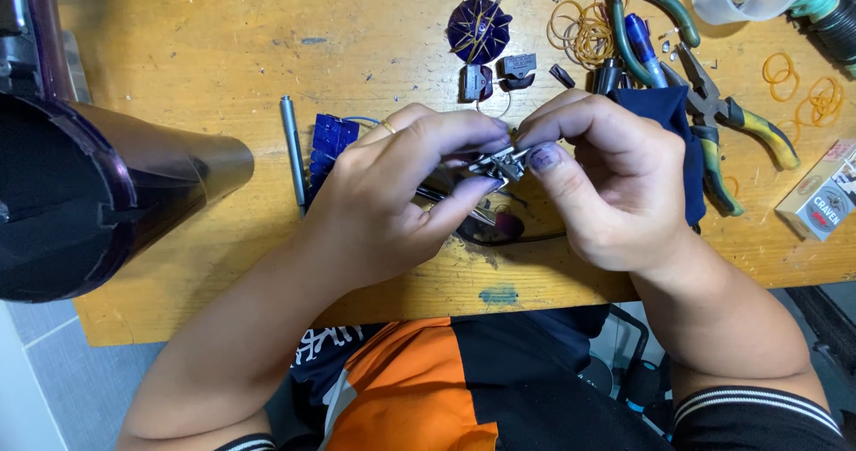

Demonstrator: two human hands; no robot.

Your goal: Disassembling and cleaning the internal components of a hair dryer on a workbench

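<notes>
Small metal part (501,161), silvery, pinched above the wooden tabletop (223,58) near its front edge. Left hand (401,183) closed on it with fingertips; right hand (606,183) grips its other end between thumb and forefinger. Blue plastic block (330,139) and grey metal rod (292,148) just left of the hands. Pliers (740,121) and yellow rubber bands (580,32) beyond, to the right. Dark purple dryer body (98,192) far left.

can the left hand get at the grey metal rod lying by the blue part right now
Probably not at once: the left hand is pinching a small metal part with the right hand. The grey metal rod itself lies uncovered.
</notes>
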